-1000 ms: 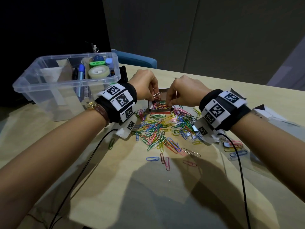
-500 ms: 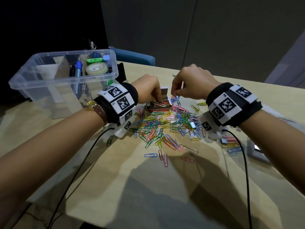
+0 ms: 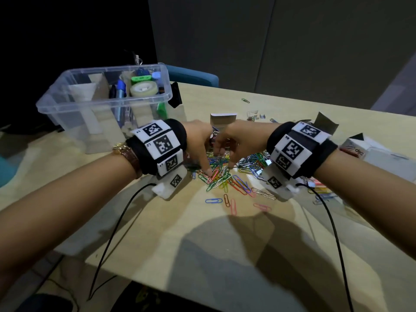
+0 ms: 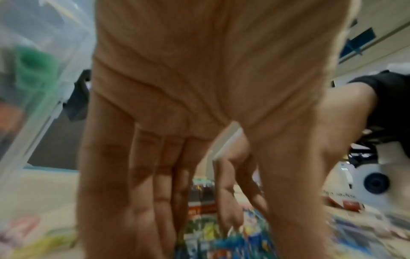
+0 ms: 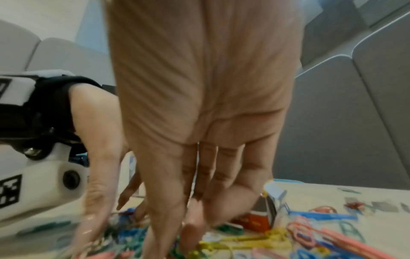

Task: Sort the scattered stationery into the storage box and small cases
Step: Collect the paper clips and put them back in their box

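Note:
A heap of coloured paper clips [image 3: 225, 174] lies mid-table, blurred in the wrist views [image 5: 277, 234]. Both hands reach down into it. My left hand [image 3: 208, 171] has straight fingers [image 4: 142, 201] with the tips on the clips. Beside it, my right hand [image 3: 229, 164] touches the heap with its fingertips [image 5: 193, 226]; nothing is plainly pinched. Behind the hands stands the small red cardboard case [image 5: 255, 222] with its flap [image 3: 222, 119] up, mostly hidden. The clear storage box [image 3: 67, 104] sits at the far left.
The storage box holds a tape roll [image 3: 143, 88], a green piece [image 3: 140, 78] and markers [image 3: 120, 91]. Loose staples [image 3: 254, 115] lie further back. A white clip carton [image 3: 358, 149] and more clips [image 3: 322, 190] are on the right. Stray clips [image 3: 227, 201] lie near me.
Both hands have left the small case and come down towards me onto the clip heap. Their fingers have uncurled and now point at the clips.

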